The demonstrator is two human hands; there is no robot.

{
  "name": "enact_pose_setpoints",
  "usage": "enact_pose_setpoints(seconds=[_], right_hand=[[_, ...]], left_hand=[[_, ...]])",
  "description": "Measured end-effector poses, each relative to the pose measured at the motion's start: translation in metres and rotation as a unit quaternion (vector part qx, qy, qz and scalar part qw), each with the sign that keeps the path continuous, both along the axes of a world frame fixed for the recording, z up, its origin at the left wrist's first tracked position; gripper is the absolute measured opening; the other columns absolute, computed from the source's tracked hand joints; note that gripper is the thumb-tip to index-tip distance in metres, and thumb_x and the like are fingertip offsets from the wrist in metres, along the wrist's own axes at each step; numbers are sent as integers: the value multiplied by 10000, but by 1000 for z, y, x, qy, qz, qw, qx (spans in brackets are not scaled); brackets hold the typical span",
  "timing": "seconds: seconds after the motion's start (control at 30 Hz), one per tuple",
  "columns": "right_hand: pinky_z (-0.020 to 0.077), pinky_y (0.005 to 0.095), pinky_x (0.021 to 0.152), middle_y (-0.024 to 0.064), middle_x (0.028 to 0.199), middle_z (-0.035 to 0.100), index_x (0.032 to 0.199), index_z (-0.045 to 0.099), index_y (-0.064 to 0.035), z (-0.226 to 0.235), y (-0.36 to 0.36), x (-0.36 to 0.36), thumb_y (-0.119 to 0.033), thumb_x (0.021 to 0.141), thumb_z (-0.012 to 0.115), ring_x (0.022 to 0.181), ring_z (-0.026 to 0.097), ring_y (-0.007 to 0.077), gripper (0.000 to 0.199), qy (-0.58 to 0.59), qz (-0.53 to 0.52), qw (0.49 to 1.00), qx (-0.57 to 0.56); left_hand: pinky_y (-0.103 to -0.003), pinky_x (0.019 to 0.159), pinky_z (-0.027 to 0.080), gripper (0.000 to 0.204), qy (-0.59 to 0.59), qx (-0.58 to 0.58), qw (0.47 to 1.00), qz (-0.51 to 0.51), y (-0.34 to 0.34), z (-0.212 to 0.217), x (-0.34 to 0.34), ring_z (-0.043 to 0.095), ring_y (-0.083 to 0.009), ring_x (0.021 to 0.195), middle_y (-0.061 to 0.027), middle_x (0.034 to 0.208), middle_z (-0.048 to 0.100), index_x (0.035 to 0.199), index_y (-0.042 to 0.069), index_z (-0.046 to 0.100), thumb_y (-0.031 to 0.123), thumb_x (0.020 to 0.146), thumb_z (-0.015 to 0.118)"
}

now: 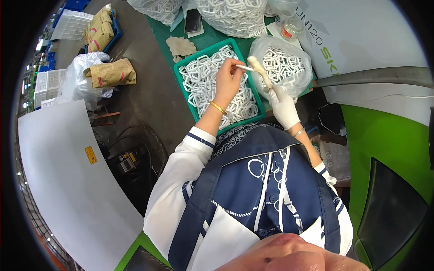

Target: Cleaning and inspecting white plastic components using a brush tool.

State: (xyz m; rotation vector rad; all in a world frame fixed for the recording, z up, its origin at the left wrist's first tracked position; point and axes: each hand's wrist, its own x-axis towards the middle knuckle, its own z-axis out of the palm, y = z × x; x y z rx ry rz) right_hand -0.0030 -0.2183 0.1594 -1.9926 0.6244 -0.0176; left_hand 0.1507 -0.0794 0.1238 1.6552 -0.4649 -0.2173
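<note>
My bare left hand (228, 79) is closed in a pinch over a green crate (229, 41) full of white plastic links (197, 79). Between its fingertips is a thin white plastic piece (244, 67), whose tip meets a cream-coloured, lumpy stick (259, 70). That stick rises from the fingers of my right hand (283, 108), which wears a white glove and is closed round its lower end. Beneath the stick, a clear plastic bag (306, 58) stands open with more white links (282, 63) inside. The shape of the piece in my left hand is partly hidden by my fingers.
On the green tabletop (158, 29) lie a grey-beige cloth (181, 47) and a dark phone (192, 21). Large bags of links (233, 16) and a glass jar (291, 29) stand behind. A grey machine panel (361, 36) borders the right side. Paper sacks (115, 73) sit at left.
</note>
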Motion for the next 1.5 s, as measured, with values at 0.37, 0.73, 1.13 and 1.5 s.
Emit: enact_pose_setpoints(seconds=[0.37,0.73,1.13,1.5], right_hand=[[497,431,703,252,824,643,1084,663,-49,-18,-23,-11,-215,1007,510,766,645,401,238,-16,-41,999,-17],[487,391,661,215,766,626,1165,645,-35,-17,-33,-27,-214,1026,483,669,607,314,278,20,-81,997,1],[476,376,628,200,752,624,1203,608,-18,-17,-27,-25,-218,1027,488,656,610,302,293,14,-54,998,-14],[499,449,697,237,812,642,1120,621,-31,-10,-6,-5,-244,1014,510,794,653,408,262,-51,12,998,-34]], left_hand=[[-462,784,522,299,-125,393,901,-131,10,-49,-5,656,-374,874,-167,943,670,1053,57,649,205,809,736],[-447,825,521,162,-144,402,901,-73,28,-60,64,629,-355,950,-144,1008,626,969,79,696,109,815,657],[-455,857,485,212,-394,454,789,-125,35,-62,107,587,-311,1031,-102,1066,579,986,120,679,96,776,688],[-337,829,503,257,3,152,988,23,50,-30,42,653,-244,969,-102,1058,676,1146,40,613,63,890,594]])
